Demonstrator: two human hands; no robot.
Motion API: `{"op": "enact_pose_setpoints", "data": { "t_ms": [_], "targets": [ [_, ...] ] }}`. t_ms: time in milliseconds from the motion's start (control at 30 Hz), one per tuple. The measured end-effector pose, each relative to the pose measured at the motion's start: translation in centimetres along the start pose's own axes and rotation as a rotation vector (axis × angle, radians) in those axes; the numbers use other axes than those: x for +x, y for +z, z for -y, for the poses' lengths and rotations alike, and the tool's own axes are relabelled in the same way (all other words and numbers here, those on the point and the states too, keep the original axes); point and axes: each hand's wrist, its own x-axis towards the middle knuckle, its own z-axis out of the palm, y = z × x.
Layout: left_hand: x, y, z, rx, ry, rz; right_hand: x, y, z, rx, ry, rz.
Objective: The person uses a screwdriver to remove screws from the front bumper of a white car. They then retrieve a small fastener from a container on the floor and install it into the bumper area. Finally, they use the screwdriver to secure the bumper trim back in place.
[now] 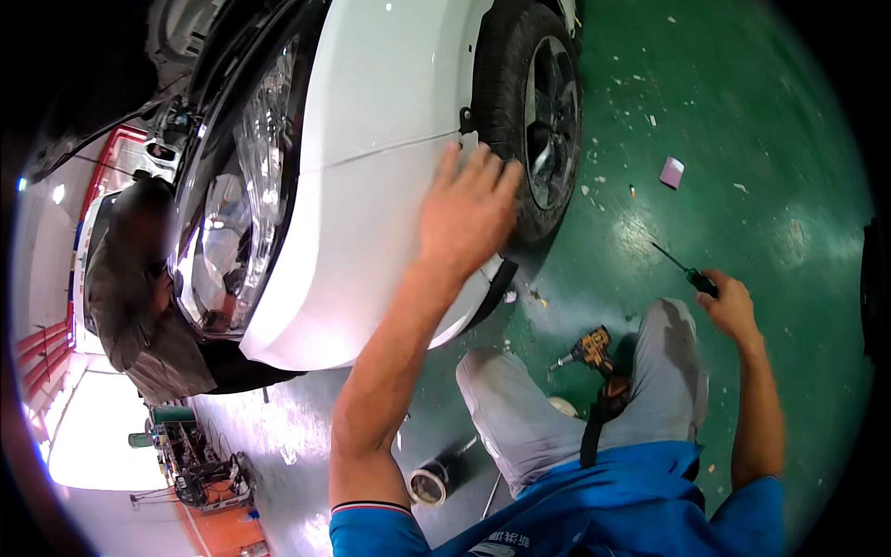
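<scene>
My left hand (469, 209) is at the rear edge of the white car bumper (371, 232), beside the wheel arch. Its fingers are spread and slightly blurred; whether the fingertips press on the panel is hard to see. Just beyond them, a small dark tab (466, 119) sticks out of the arch edge, close to the tyre (498, 84). Out to the right, my right hand (730, 304) grips a screwdriver (692, 273) by its dark green handle, its thin shaft pointing away from me toward the wheel, clear of the car.
A yellow-and-black cordless drill (591, 348) lies between my knees. A cylindrical container (429, 485) stands on the green floor (724, 111). Farther right lies a pink card (672, 173) among scattered scraps. Another person (135, 288) leans by the headlight (251, 195). A loaded cart (190, 455) stands lower left.
</scene>
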Motion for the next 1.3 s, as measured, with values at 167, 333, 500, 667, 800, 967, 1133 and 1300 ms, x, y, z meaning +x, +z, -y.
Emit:
{"op": "enact_pose_setpoints", "data": {
  "t_ms": [167, 333, 500, 667, 800, 967, 1133, 1300],
  "targets": [
    [-6.2, -1.3, -2.4, -0.544, -0.100, 0.258, -5.3, -3.1, 4.6, 0.146, 0.103, 0.150],
    [-16.7, -4.2, -4.2, -0.798, -0.610, 0.741, -12.1, -3.8, 4.7, 0.039, 0.253, 0.304],
    [-25.5, -10.4, -7.1, -0.864, -0.805, 0.978, -19.1, -5.3, 6.5, 0.087, 0.400, 0.415],
    [-21.0, -14.1, -6.0, -0.795, -0.729, 0.943, -24.0, -1.0, 4.9, 0.613, 0.697, 0.444],
    [-14.3, -13.7, -0.5, -0.415, -0.258, 0.637, -25.6, -0.8, 8.6, 0.918, 0.861, 0.449],
    [-6.6, -15.2, 5.7, -0.053, -0.184, 0.338, -28.4, 1.8, 7.9, 0.851, 0.803, 0.504],
    [-8.5, -15.6, 7.3, 0.072, -0.294, 0.446, -31.8, 4.0, 1.8, 0.811, 0.656, 0.498],
    [-6.4, -16.4, 5.1, -0.073, -0.373, 0.336, -32.5, -0.2, -3.6, 0.767, 0.732, 0.423]
  ]
}}
